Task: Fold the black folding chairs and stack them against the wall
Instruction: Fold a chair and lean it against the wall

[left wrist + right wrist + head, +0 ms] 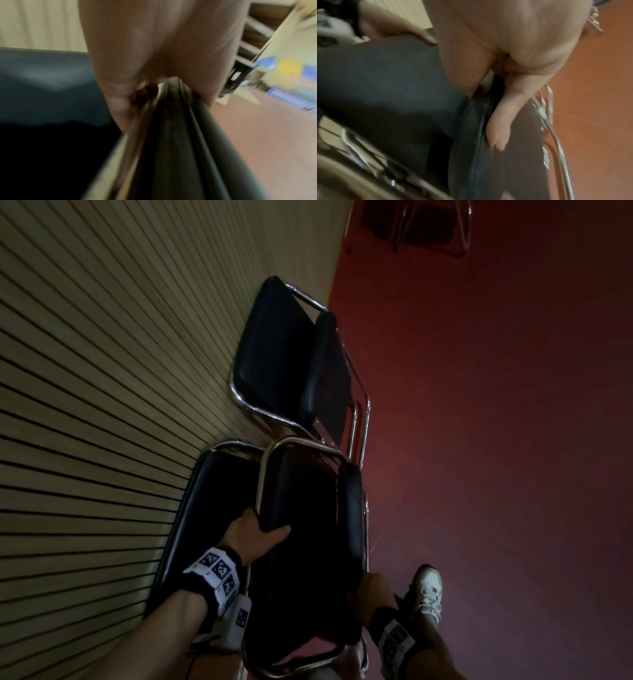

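Left hand [255, 534] grips folded chair [305, 542] at 9 o'clock edge, right hand [371, 589] likely clamps 3 o'clock edge; wall [102, 371] at 9

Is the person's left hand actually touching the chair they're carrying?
Touching. In the head view the left hand grips the edge of the folded chair, thumb across its black pad; the left wrist view shows fingers curled around that edge.

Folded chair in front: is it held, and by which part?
Yes. The left hand grips the folded chair at its left edge; the right hand grips its right edge.
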